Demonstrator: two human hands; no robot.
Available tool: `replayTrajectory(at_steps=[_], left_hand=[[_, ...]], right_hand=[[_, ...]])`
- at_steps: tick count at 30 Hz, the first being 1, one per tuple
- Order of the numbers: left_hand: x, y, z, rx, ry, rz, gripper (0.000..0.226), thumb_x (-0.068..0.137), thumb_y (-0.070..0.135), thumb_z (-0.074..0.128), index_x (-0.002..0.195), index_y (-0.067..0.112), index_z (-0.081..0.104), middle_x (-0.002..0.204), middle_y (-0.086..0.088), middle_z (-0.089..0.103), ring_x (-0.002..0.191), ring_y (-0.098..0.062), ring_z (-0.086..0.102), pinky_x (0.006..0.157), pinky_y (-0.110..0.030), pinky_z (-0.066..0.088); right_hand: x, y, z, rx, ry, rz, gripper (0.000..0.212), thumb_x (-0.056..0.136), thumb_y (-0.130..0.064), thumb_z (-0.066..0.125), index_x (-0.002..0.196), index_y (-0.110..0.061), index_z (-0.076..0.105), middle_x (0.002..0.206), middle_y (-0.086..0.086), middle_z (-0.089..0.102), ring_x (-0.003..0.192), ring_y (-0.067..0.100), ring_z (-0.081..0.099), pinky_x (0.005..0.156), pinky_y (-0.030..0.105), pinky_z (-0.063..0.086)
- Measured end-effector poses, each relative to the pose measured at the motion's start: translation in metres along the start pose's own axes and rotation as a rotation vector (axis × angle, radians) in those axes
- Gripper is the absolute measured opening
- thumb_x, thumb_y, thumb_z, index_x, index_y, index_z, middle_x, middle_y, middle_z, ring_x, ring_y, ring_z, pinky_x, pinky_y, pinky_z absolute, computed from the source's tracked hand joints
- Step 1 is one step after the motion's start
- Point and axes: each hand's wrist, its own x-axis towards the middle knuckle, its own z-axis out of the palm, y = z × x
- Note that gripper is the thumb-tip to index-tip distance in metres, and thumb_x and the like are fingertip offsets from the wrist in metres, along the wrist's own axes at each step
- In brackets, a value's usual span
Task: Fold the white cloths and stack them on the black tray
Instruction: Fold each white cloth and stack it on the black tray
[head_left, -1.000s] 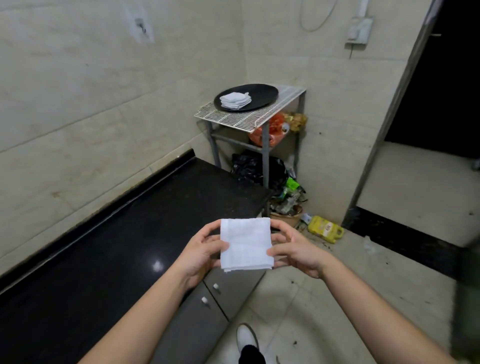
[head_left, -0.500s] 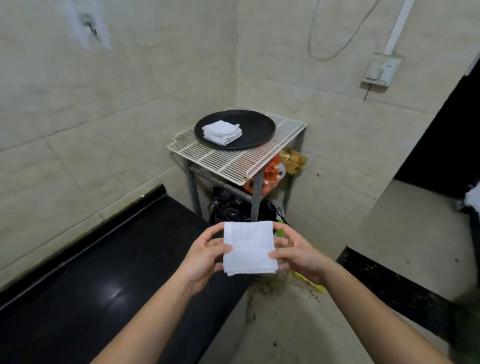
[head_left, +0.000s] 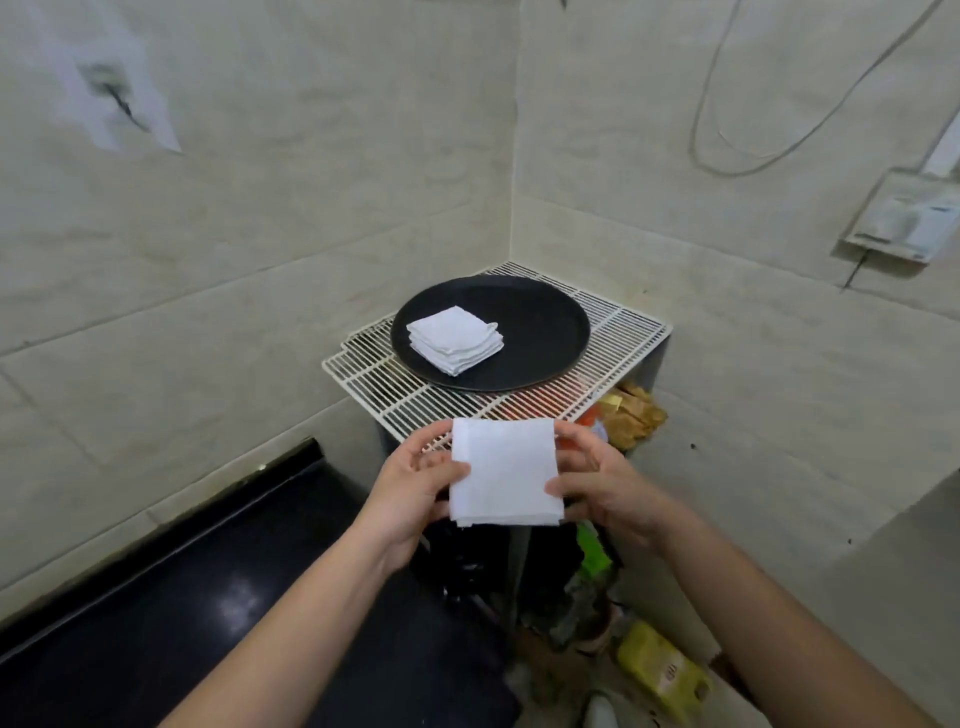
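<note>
A folded white cloth (head_left: 505, 472) is held flat between both hands in front of the rack's near edge. My left hand (head_left: 415, 478) pinches its left side and my right hand (head_left: 602, 480) pinches its right side. Beyond it, a round black tray (head_left: 540, 332) lies on a white wire rack. On the tray's left part sits a stack of folded white cloths (head_left: 456, 339). The held cloth is apart from the tray and lower in view.
The white wire rack (head_left: 618, 332) stands in the corner of tiled walls. A black counter (head_left: 208, 597) runs along the left wall. Under the rack are dark bags, packets and a yellow bottle (head_left: 662, 670) on the floor. A wall box (head_left: 904, 218) hangs at right.
The view has come closer to the rack and tray, which now look larger. Both hands still hold the folded cloth, now right at the rack's front edge.
</note>
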Motion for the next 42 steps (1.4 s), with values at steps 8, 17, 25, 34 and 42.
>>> replayTrajectory(at_steps=[8, 17, 25, 34, 42], left_hand=[[0.109, 0.044, 0.046, 0.019, 0.301, 0.057, 0.053, 0.085, -0.004, 0.069, 0.131, 0.020, 0.056, 0.108, -0.013, 0.070, 0.082, -0.025, 0.072, 0.064, -0.040, 0.057], [0.189, 0.093, 0.044, -0.010, 0.603, 0.068, 0.057, 0.083, -0.007, 0.070, 0.132, 0.015, 0.051, 0.103, -0.011, 0.070, 0.077, -0.020, 0.068, 0.057, -0.032, 0.056], [0.231, 0.099, 0.022, -0.086, 0.737, 0.053, 0.059, 0.080, -0.011, 0.066, 0.132, 0.012, 0.048, 0.098, -0.017, 0.068, 0.082, -0.028, 0.065, 0.056, -0.033, 0.057], [0.231, 0.073, 0.011, -0.042, 0.736, 0.035, 0.056, 0.086, -0.008, 0.066, 0.135, 0.009, 0.047, 0.109, -0.013, 0.066, 0.094, -0.025, 0.069, 0.062, -0.030, 0.058], [0.222, 0.058, 0.013, 0.043, 0.746, 0.082, 0.059, 0.087, -0.006, 0.067, 0.139, 0.011, 0.046, 0.101, -0.006, 0.065, 0.092, -0.020, 0.068, 0.066, -0.026, 0.057]], right_hand=[[0.138, -0.081, -0.073, -0.150, -0.154, -0.026, 0.061, 0.089, 0.007, 0.061, 0.136, -0.030, 0.050, 0.122, 0.014, 0.065, 0.105, 0.030, 0.070, 0.081, 0.047, 0.062], [0.265, -0.137, -0.075, -0.266, -0.299, -0.039, 0.060, 0.093, -0.005, 0.063, 0.145, -0.028, 0.046, 0.117, 0.005, 0.069, 0.103, 0.020, 0.070, 0.082, 0.040, 0.062], [0.329, -0.139, -0.049, -0.290, -0.240, -0.032, 0.068, 0.090, -0.005, 0.064, 0.150, -0.024, 0.041, 0.126, 0.008, 0.062, 0.105, 0.021, 0.067, 0.090, 0.043, 0.059], [0.332, -0.122, -0.051, -0.343, -0.254, 0.006, 0.065, 0.092, -0.007, 0.065, 0.149, -0.027, 0.041, 0.122, -0.002, 0.065, 0.104, 0.009, 0.064, 0.073, 0.025, 0.050], [0.326, -0.106, -0.058, -0.384, -0.227, -0.075, 0.067, 0.092, -0.007, 0.067, 0.149, -0.027, 0.040, 0.126, -0.002, 0.064, 0.108, 0.010, 0.064, 0.080, 0.025, 0.053]])
